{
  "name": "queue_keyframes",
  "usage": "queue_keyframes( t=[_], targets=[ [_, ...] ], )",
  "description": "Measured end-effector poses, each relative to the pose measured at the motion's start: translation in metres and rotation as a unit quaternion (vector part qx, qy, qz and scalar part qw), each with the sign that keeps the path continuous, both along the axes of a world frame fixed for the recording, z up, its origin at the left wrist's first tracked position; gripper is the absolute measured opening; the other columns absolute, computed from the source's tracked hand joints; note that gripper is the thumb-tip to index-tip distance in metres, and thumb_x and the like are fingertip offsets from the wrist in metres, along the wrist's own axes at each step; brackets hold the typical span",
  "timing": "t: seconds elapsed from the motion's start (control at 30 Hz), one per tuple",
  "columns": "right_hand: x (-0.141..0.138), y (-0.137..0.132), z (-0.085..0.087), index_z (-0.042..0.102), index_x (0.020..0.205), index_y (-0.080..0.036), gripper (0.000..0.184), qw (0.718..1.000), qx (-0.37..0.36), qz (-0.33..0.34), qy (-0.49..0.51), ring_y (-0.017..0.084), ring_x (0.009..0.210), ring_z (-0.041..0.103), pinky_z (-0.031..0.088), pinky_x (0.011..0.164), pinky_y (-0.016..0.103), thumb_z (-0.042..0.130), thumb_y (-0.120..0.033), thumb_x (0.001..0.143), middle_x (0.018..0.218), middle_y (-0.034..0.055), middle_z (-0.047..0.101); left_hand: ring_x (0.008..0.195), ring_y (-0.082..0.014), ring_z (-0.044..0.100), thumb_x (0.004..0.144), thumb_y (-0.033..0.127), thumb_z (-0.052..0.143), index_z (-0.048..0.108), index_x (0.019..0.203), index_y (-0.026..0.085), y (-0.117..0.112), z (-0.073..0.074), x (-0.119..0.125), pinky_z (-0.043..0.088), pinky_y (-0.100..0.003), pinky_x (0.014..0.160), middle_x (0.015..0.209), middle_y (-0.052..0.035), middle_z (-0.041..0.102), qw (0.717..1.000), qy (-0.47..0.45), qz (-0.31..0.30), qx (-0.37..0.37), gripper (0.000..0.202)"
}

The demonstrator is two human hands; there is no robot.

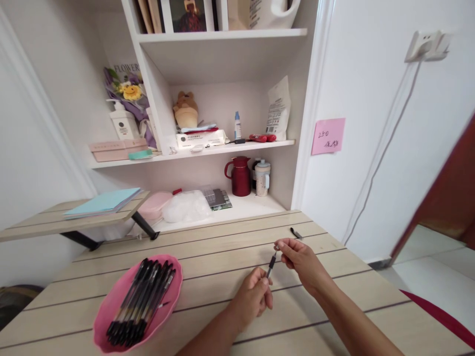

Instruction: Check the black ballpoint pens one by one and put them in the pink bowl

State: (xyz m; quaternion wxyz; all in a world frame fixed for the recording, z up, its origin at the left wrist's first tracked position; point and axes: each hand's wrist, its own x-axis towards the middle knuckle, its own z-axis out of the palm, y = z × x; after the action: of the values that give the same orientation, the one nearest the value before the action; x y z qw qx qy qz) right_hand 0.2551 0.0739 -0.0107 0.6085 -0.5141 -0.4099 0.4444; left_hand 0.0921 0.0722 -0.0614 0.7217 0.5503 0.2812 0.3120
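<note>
My left hand [254, 292] is closed around the clear barrel of a gel pen [271, 267]. The pen tilts with its black grip and writing end pointing up and away from me. At that end, my right hand [299, 259] pinches a small shiny pen tip [277, 247] between thumb and fingertips. Whether it is still joined to the pen I cannot tell. Beyond my right hand, a black pen cap [296, 233] with a clip lies on the wooden table [208, 296]. To the left, a pink scalloped tray [177, 289] holds several capped black pens [143, 301].
A low wooden stand [33, 225] with blue paper [104, 201] on top is at the left. Behind the table, a white shelf unit [222, 38] holds a red jug [241, 176], a cup [262, 178] and a plastic bag [187, 206]. A cable [386, 133] runs down the right wall.
</note>
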Motion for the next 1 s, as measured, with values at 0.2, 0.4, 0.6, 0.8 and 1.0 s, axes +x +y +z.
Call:
queue_keyframes(
  t=[0.2,0.4,0.6,0.8,1.0],
  targets=[
    [-0.005,-0.002,-0.001,0.058,0.066,-0.017,0.029,0.998,-0.023,0.020,-0.045,0.008,0.042,0.035,0.023,0.042,0.022,0.062,-0.046,0.065,0.046,-0.0037,0.047,0.026,0.0000,0.019,0.080,0.044,0.045,0.041,0.084,0.018,-0.001,0.002,-0.001,0.007,-0.017,0.031,0.048,0.0074,0.050,1.000,-0.002,0.001,0.002,0.027],
    [-0.009,-0.006,-0.001,0.057,0.065,-0.017,0.030,0.998,-0.046,0.024,-0.019,0.008,0.044,0.037,0.023,0.042,0.022,0.065,-0.046,0.062,0.048,-0.0044,0.045,0.026,0.0001,0.018,0.080,0.043,0.046,0.041,0.085,0.018,-0.001,0.003,0.000,0.005,-0.017,0.032,0.048,0.0076,0.050,1.000,-0.001,0.003,-0.003,0.026],
    [-0.004,-0.010,0.000,0.062,0.079,-0.017,0.030,0.997,-0.046,0.062,0.025,0.007,0.047,0.039,0.024,0.043,0.021,0.067,-0.041,0.062,0.060,-0.0023,0.052,0.027,0.0000,0.019,0.080,0.044,0.045,0.040,0.084,0.018,-0.001,0.005,0.000,0.006,-0.017,0.032,0.048,0.0074,0.050,1.000,0.000,0.012,-0.002,0.026],
    [-0.003,-0.010,-0.001,0.065,0.089,-0.015,0.039,0.996,-0.048,0.072,0.035,0.008,0.048,0.039,0.025,0.044,0.022,0.069,-0.041,0.060,0.055,-0.0028,0.050,0.026,-0.0002,0.020,0.079,0.044,0.046,0.040,0.084,0.018,-0.001,0.004,0.000,0.006,-0.017,0.032,0.048,0.0071,0.050,1.000,0.005,0.009,0.000,0.027],
    [-0.006,-0.008,-0.005,0.064,0.077,-0.016,0.032,0.996,-0.049,0.075,0.019,0.007,0.046,0.036,0.022,0.043,0.022,0.067,-0.043,0.060,0.055,-0.0029,0.049,0.026,0.0003,0.020,0.079,0.045,0.046,0.041,0.085,0.018,0.000,0.002,0.001,0.007,-0.017,0.032,0.048,0.0071,0.051,1.000,-0.006,0.008,-0.003,0.028]
  ],
)
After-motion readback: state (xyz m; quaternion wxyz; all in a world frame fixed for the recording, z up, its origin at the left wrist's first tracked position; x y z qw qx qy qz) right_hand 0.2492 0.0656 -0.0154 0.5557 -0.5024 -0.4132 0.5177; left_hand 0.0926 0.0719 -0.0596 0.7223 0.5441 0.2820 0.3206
